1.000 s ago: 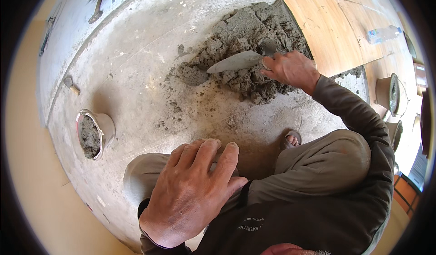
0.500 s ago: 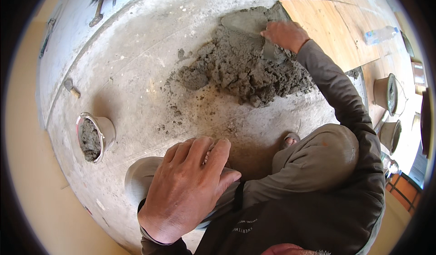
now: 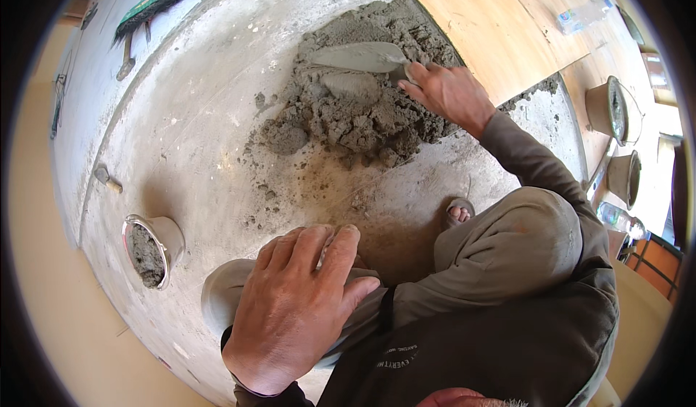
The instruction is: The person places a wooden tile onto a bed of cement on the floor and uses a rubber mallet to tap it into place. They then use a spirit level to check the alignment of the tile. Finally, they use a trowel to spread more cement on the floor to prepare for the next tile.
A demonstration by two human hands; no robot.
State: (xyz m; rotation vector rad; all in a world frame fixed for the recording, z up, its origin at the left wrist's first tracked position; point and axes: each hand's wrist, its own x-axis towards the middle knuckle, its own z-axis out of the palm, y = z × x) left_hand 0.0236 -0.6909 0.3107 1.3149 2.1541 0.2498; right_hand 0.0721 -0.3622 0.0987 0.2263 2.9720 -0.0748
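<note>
A heap of wet grey mortar (image 3: pixel 362 120) lies on the concrete floor in front of me. My right hand (image 3: pixel 453 95) is wrapped round the handle of a trowel (image 3: pixel 359 56), whose flat, mortar-smeared blade points left over the upper part of the heap. Near my bent left knee, my left hand (image 3: pixel 293 309) hangs back-up with its fingers loosely bent and the thumb apart; nothing shows in it.
A bucket (image 3: pixel 167 244) of mortar stands at the left, a small wooden-handled tool (image 3: pixel 107 178) beyond it. Plywood sheets (image 3: pixel 500 33) border the heap, with a plastic bottle (image 3: pixel 583 15) on them. Two buckets (image 3: pixel 605 109) stand at right. A green broom head (image 3: pixel 148 9) lies far left.
My right hand has drawn the trowel nearer, and its blade now shows flat, pointing left. The whole view has shifted slightly. My left hand keeps nearly the same pose.
</note>
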